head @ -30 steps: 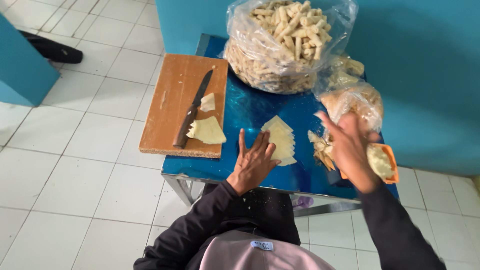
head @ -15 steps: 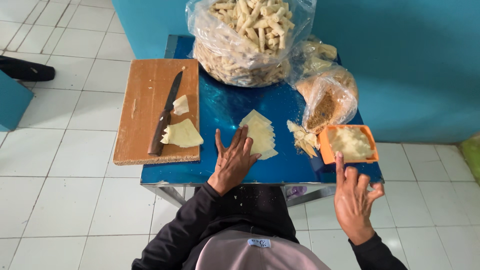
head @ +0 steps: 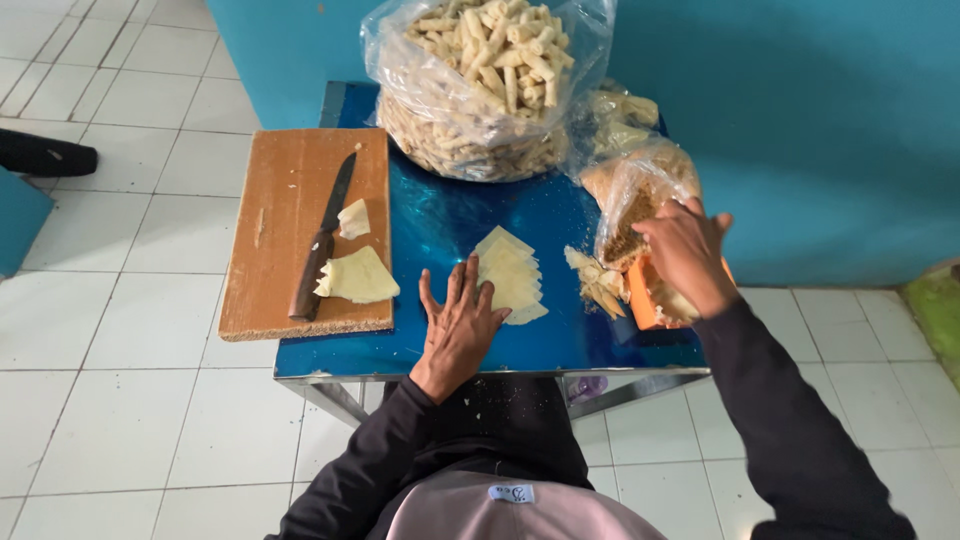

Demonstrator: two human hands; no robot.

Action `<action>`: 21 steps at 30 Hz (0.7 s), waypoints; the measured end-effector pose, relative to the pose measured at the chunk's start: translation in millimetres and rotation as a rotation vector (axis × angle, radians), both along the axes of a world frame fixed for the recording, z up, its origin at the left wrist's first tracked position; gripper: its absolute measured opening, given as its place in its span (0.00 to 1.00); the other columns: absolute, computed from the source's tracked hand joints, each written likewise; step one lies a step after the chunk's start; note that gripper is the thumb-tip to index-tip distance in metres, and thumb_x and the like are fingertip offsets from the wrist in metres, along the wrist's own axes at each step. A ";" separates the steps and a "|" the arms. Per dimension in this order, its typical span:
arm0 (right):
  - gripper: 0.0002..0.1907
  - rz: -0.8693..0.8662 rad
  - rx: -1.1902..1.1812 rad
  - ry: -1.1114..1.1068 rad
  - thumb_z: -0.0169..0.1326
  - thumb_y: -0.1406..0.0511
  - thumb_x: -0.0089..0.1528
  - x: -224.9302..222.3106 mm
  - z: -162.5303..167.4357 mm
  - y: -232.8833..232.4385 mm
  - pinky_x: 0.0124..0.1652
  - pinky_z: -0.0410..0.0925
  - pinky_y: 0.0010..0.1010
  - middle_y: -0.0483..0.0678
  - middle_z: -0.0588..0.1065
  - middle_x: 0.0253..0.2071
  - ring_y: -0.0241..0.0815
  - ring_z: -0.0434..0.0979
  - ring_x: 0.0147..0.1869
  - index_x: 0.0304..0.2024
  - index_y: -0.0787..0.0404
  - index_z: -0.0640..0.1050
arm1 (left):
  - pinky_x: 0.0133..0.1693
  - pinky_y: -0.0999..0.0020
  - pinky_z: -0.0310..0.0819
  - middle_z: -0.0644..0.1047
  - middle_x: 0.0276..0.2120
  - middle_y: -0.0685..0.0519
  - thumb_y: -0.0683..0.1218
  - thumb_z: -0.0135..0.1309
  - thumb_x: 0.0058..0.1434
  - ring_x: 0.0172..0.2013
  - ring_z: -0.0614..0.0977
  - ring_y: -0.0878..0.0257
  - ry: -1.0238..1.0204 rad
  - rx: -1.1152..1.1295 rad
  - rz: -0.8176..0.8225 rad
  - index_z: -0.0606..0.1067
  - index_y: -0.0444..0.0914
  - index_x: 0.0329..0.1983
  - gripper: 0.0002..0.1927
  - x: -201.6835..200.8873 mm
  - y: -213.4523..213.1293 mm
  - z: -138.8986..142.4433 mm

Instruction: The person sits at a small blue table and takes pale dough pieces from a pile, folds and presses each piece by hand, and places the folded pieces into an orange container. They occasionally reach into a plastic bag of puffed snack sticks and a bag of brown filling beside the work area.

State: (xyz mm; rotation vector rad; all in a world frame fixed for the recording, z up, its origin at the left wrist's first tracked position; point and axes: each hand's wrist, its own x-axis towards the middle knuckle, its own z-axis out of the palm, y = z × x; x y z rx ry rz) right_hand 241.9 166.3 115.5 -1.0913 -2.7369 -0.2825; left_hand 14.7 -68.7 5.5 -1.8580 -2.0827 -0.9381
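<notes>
The left hand (head: 462,325) lay flat on the blue table (head: 440,225), fingers spread wide and holding nothing. Its fingertips touched the near edge of a stack of thin pale wrapper sheets (head: 512,272). Those sheets looked soft, light and easy to tear, so one is probably best lifted gently by a corner.

The right hand (head: 686,255) was over the orange tray (head: 640,296) at the right side of the table, just beside a small clear bag (head: 628,195). I could not tell if its grip was pinching anything.

A few cut strips (head: 596,282) lay between the sheets and the tray. At the far side sat a big clear bag of rolls (head: 487,85). On the left, a wooden board (head: 300,225) held a knife (head: 322,240) and two pale cut pieces (head: 358,275).
</notes>
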 end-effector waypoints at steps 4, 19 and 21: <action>0.15 -0.158 -0.054 -0.228 0.57 0.69 0.63 -31.9 -20.2 28.0 0.57 0.51 0.52 0.36 0.79 0.41 0.43 0.68 0.58 0.38 0.39 0.88 | 0.64 0.30 0.42 0.64 0.65 0.35 0.50 0.52 0.68 0.65 0.64 0.44 -0.047 -0.003 0.029 0.73 0.35 0.53 0.16 1.1 -7.6 8.5; 0.05 -0.380 -0.265 -0.398 0.62 0.64 0.61 -51.4 -17.9 34.8 0.64 0.49 0.56 0.49 0.83 0.32 0.48 0.77 0.45 0.30 0.53 0.86 | 0.42 0.55 0.59 0.67 0.40 0.46 0.45 0.62 0.54 0.43 0.68 0.50 -0.203 0.083 0.146 0.70 0.35 0.40 0.16 11.4 -17.0 20.7; 0.06 -0.377 -0.305 -0.281 0.60 0.63 0.62 -41.4 -9.9 33.5 0.64 0.52 0.56 0.47 0.84 0.31 0.46 0.79 0.42 0.31 0.51 0.87 | 0.42 0.55 0.60 0.67 0.40 0.46 0.45 0.62 0.54 0.43 0.68 0.50 -0.208 0.055 0.142 0.70 0.35 0.40 0.16 12.4 -17.2 18.9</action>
